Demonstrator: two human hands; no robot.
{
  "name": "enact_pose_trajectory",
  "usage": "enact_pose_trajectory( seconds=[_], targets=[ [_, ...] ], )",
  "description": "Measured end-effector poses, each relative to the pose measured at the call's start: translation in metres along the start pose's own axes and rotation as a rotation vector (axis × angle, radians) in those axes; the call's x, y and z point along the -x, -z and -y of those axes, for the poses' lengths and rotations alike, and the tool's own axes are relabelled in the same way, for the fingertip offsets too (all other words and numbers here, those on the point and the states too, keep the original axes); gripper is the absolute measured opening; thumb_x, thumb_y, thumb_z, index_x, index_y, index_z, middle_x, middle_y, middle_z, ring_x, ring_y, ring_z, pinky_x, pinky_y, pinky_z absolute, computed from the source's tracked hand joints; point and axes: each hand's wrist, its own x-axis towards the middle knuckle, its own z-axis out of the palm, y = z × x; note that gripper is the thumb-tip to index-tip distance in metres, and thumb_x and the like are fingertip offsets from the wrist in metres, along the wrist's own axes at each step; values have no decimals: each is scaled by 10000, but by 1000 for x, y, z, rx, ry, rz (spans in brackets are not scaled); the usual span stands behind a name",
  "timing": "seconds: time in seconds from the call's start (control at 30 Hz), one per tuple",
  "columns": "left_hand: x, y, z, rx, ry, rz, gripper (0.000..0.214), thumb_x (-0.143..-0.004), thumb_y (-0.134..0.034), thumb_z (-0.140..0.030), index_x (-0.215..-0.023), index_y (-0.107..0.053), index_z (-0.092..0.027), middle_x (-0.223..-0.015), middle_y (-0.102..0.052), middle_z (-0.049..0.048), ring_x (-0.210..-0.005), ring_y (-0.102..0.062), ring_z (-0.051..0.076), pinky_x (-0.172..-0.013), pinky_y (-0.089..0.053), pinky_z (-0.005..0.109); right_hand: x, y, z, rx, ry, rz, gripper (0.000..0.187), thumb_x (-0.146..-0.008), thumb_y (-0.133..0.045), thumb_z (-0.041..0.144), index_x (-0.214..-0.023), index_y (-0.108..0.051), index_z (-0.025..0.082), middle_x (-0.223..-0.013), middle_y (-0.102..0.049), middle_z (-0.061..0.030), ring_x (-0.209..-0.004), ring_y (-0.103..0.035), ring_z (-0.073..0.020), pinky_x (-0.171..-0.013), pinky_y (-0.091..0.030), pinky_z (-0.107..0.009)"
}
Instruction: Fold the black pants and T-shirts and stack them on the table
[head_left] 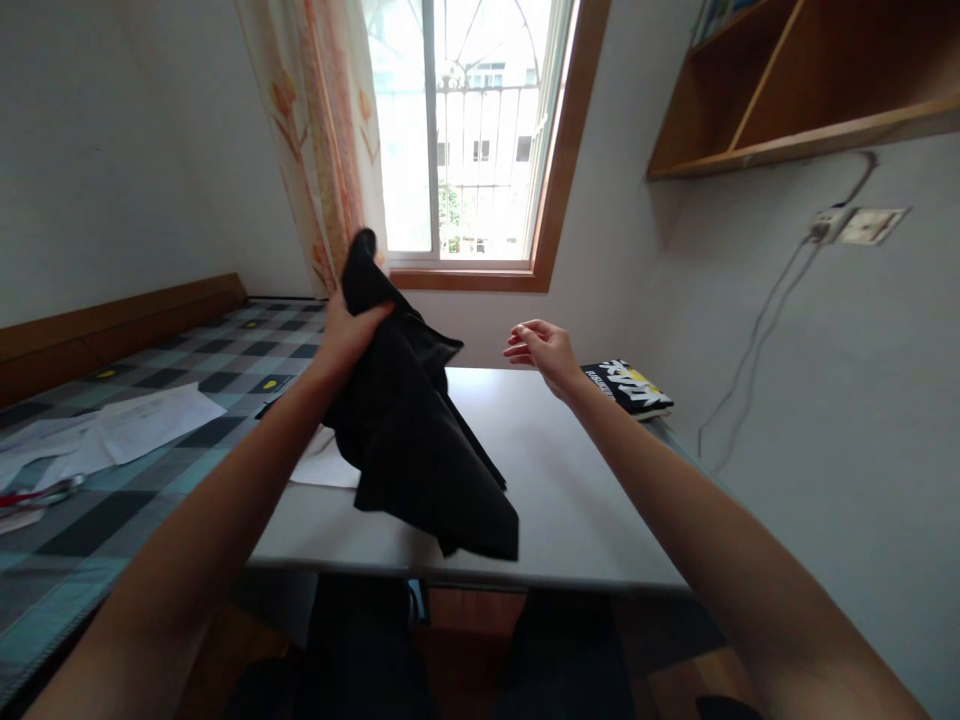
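My left hand [356, 325] is closed around the upper part of a black piece of fabric [427, 430] and holds it above the desk. Loose folds with pointed corners hang down toward the desk's front edge. A dark rounded end sticks up above my fingers; I cannot make out exactly what kind of item it is. To the right, my right hand [546, 352] hovers over the desk with its fingers loosely bent and partly apart, and nothing shows in it. Beneath both hands is the white desk [577, 500].
A black book [626, 388] with white and yellow print lies at the desk's right back corner. White paper [326, 465] is partly hidden behind the fabric. On the left, loose papers [142, 425] lie on a checked bed [172, 510]. Cables [757, 330] hang along the right wall.
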Motion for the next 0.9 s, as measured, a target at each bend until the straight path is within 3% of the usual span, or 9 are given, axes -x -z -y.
enact_pose_trajectory(
  seconds=[0.1, 0.17, 0.3, 0.43, 0.5, 0.6, 0.7, 0.8, 0.9],
  targets=[
    [-42, 36, 4, -303, -90, -196, 693, -765, -726, -189, -1371, -420, -52, -1375, -536, 142, -1241, -515, 230, -1101, -377, 399, -4, 20, -21, 92, -103, -62, 106, -875, -614, 225, -789, -607, 163, -759, -666, -24, -591, -644, -106, -562, -539, -239],
    [-54, 48, 20, -530, -15, -154, 931, -770, -763, -303, -1488, -224, -56, -1437, -454, 176, -1305, -460, 289, -1114, -343, 471, -5, 31, -35, 161, -163, -83, 106, -873, -585, 184, -773, -605, 158, -776, -672, -32, -592, -633, -99, -564, -528, -232],
    [-38, 50, 82, -897, 128, 295, 1148, -761, -707, -601, -1571, -23, -161, -1539, -242, 259, -1371, -360, 424, -1064, -346, 582, -10, 58, -59, 429, -176, -72, 112, -858, -563, 178, -772, -629, 147, -789, -684, -56, -649, -632, -121, -598, -503, -233],
    [-2, 45, 151, -1065, 195, 632, 921, -832, -486, -716, -1571, -115, -311, -1601, -184, 174, -1450, -201, 432, -1084, -259, 636, -19, 97, -79, 841, -122, -90, 147, -842, -570, 222, -854, -696, 147, -896, -720, -89, -822, -657, -181, -754, -494, -280],
    [14, 43, 177, -1091, 221, 732, 895, -833, -455, -719, -1566, -113, -337, -1615, -168, 149, -1454, -201, 420, -1088, -263, 617, -20, 116, -86, 1033, -151, -112, 207, -850, -551, 238, -940, -718, 154, -996, -717, -103, -926, -649, -205, -831, -477, -296],
    [30, 41, 198, -1123, 183, 714, 915, -832, -449, -716, -1567, -67, -328, -1628, -119, 150, -1456, -193, 419, -1083, -274, 601, -14, 138, -96, 1304, -217, -188, 327, -857, -561, 303, -1131, -692, 180, -1195, -649, -136, -1120, -579, -255, -931, -439, -340],
    [40, 38, 205, -1145, 143, 654, 903, -842, -433, -713, -1568, -72, -317, -1629, -118, 147, -1452, -188, 431, -1084, -262, 602, 0, 155, -106, 1519, -306, -260, 509, -849, -595, 428, -1305, -591, 203, -1354, -533, -168, -1260, -469, -317, -996, -390, -427],
    [46, 37, 206, -1140, 135, 621, 885, -855, -412, -704, -1570, -82, -302, -1629, -125, 146, -1451, -193, 427, -1093, -247, 599, 15, 168, -117, 1617, -438, -250, 667, -834, -606, 528, -1389, -497, 173, -1400, -483, -196, -1304, -419, -347, -1015, -359, -477],
    [50, 36, 206, -1135, 129, 590, 880, -860, -401, -700, -1573, -87, -290, -1629, -128, 145, -1453, -195, 418, -1105, -238, 587, 25, 178, -125, 1630, -525, -179, 621, -867, -568, 518, -1397, -499, 203, -1384, -507, -176, -1278, -454, -349, -1007, -359, -484]
  ],
)
